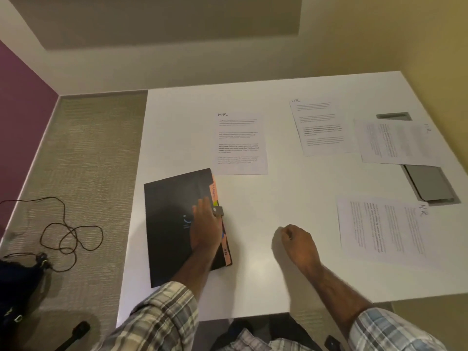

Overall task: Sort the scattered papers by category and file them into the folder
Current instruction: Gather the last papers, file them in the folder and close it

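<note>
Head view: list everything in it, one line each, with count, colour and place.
white printed paper sheets marked HR: four, white, spread over the table's middle and right
black folder with coloured tabs: one, black, table's near left
white table: one, white, centre
grey panels set in the table: two, grey, far right
brown cord: one, brown, carpet on the left
dark bag: one, dark, floor lower left
left hand: one, flat on the folder
right hand: one, curled, empty, over bare table

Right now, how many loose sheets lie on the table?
4 sheets: one beyond the folder, one right of it, one at the far-right edge, one by the right hand. More may be filed.
</note>
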A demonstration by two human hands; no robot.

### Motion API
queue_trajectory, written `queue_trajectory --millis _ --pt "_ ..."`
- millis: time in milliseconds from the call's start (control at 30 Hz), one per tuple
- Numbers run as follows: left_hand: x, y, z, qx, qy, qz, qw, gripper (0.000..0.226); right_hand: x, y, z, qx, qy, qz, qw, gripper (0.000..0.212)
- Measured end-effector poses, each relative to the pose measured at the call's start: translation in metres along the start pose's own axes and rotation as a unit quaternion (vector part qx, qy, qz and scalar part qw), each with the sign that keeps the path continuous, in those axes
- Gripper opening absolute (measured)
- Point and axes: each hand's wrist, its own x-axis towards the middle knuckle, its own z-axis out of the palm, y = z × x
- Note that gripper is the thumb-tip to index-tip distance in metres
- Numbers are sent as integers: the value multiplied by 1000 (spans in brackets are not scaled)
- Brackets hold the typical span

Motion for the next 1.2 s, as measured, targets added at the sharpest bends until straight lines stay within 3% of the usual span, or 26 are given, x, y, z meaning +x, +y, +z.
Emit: queue_trajectory --millis 133,267,333,433,500,633,667,933,1100,1200 --pt "-12 -24 -1 55 83 32 995 59 -12 26 -17 3 24 -2 1000 25" --pt "-28 4 5 102 51 78 990 62 -29 58 -24 18 32 6 999 24" --pt "-30 28 10 95 17 120 988 69 -39 72 -32 4 45 19 999 48" --pt "-41 65 25 135 -24 201 970 75 -49 93 -49 -5 69 52 996 115" --pt "-49 91 38 123 -56 218 967 76 -57 106 -66 6 76 81 994 128" --pt "-70 143 57 116 -108 264 951 75 -66 124 -106 15 99 123 987 76" --pt "-76 157 61 119 -123 276 946 75 -62 137 -115 16 106 133 985 72" --pt "-104 248 133 201 -217 365 883 84 -15 235 -183 36 143 210 967 78" --pt "-111 294 183 223 -245 370 868 78 33 312 -187 26 121 244 962 82" --pt "-116 315 203 265 -266 356 856 81 34 311 -206 48 117 249 960 84"
